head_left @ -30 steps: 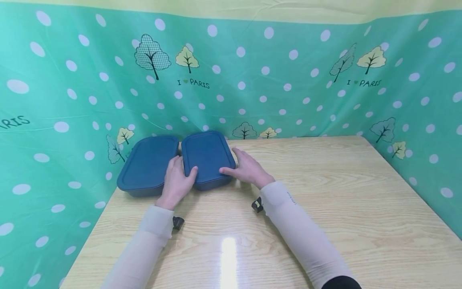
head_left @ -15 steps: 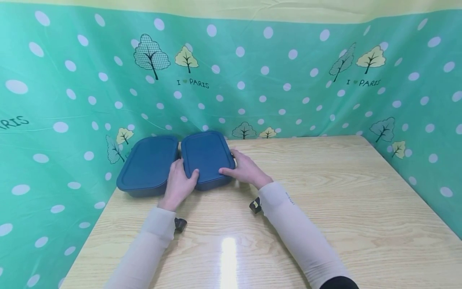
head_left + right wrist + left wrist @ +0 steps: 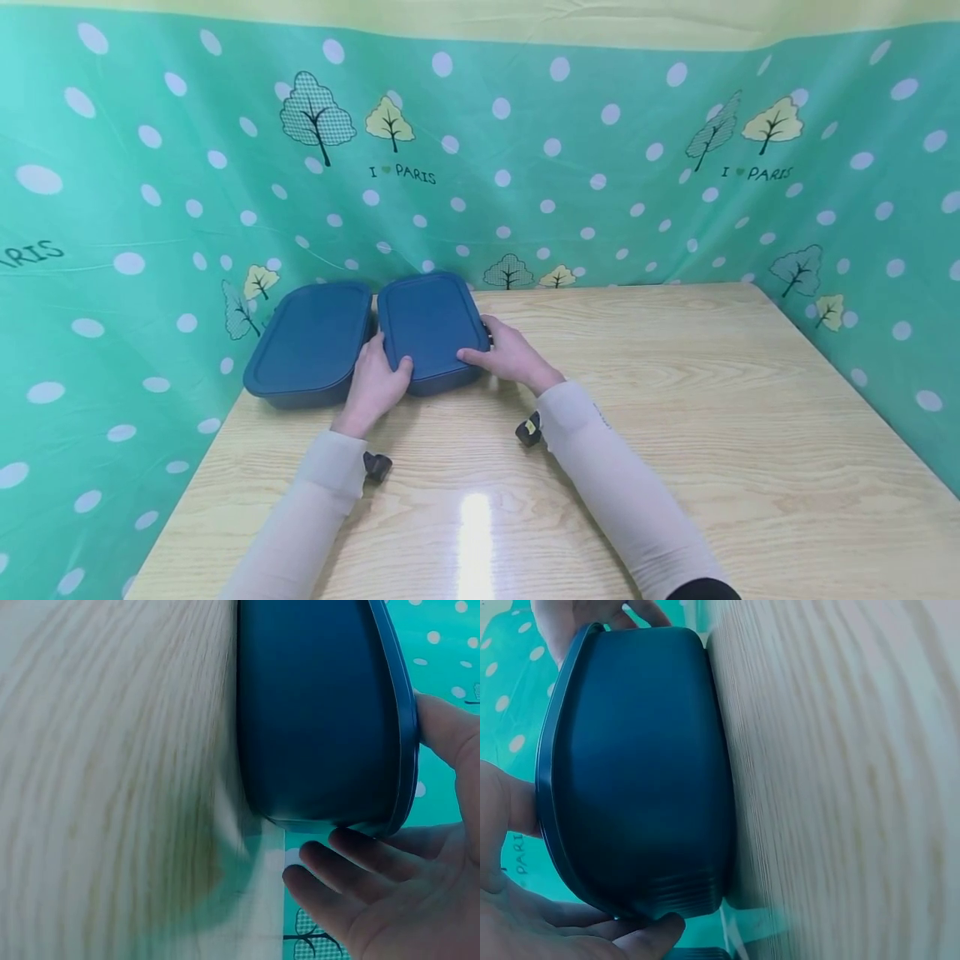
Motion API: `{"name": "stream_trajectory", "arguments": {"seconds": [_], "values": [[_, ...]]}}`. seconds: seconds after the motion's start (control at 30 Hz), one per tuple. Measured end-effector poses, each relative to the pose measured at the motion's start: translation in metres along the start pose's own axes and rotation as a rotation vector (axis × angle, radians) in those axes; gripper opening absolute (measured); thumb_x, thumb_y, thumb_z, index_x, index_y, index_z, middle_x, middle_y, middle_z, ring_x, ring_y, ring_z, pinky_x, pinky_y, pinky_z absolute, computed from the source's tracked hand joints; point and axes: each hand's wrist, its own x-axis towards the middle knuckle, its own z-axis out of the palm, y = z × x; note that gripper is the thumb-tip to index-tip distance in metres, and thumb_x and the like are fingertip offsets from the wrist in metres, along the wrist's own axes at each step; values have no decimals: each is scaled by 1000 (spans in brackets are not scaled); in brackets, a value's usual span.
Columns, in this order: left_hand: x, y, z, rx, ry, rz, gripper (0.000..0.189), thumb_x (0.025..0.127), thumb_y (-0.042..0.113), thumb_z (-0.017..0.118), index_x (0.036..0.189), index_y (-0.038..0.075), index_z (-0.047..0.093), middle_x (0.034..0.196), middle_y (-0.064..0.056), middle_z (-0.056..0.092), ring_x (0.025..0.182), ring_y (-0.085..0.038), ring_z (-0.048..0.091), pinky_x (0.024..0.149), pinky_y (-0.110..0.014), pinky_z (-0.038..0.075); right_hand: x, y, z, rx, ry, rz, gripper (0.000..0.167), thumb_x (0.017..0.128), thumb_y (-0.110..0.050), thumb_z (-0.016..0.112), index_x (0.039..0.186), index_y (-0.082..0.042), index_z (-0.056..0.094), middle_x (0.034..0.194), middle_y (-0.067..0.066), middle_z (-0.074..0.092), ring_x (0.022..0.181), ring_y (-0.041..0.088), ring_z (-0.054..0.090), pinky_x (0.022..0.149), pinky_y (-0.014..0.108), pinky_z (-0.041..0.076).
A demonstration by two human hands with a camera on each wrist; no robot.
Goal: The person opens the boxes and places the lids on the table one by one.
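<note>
A dark blue rectangular lidded food container (image 3: 431,325) rests on the table between my hands. My left hand (image 3: 372,383) holds its near left corner, thumb on the lid's edge and fingers down the side. At the right side, my right hand (image 3: 513,357) grips it with the thumb over the lid's rim. In the left wrist view, the fingers (image 3: 654,936) touch the ribbed end of the container's wall (image 3: 641,765). Fingertips (image 3: 346,838) meet the opposite side of the container (image 3: 322,712) in the right wrist view, with some fingers spread below it.
A second, wider blue lidded container (image 3: 311,337) stands just left of the held one, close to my left fingers. Behind both hangs a green dotted curtain (image 3: 525,200). The pale wooden table (image 3: 675,375) extends to the right.
Both hands have settled closer against the container's sides. My right fingers have drawn in and down along its right side. The containers stay in the same place.
</note>
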Motion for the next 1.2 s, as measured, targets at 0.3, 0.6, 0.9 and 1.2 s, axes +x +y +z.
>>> {"name": "stream_trajectory", "arguments": {"seconds": [0.3,0.6,0.9,1.2], "values": [[0,0,-1,-35,-26,-13,69,95,23,47,147,-10,16,147,-32,25,137,-43,25,110,-52,26,-2,0,3,100,8,51,84,81,-43,74,148,-16,31,124,10,58,106,22,59,97,40,44],[-1,-2,-2,-58,-40,-25,70,93,21,46,148,-8,14,148,-31,23,137,-42,24,109,-53,27,-2,4,6,133,32,45,86,79,-43,74,148,-14,31,125,11,57,110,24,57,97,40,44],[0,-1,0,-86,-37,-24,72,92,19,47,148,-9,12,150,-31,22,138,-42,23,111,-51,25,-3,3,6,154,41,46,79,82,-37,73,147,-15,33,123,11,58,108,23,58,94,38,47],[1,-2,2,-96,-51,-34,73,92,19,47,150,-6,9,153,-28,17,140,-41,18,112,-51,22,-6,3,7,141,52,53,71,87,-32,65,148,-16,32,130,13,54,115,27,55,97,42,45]]}}
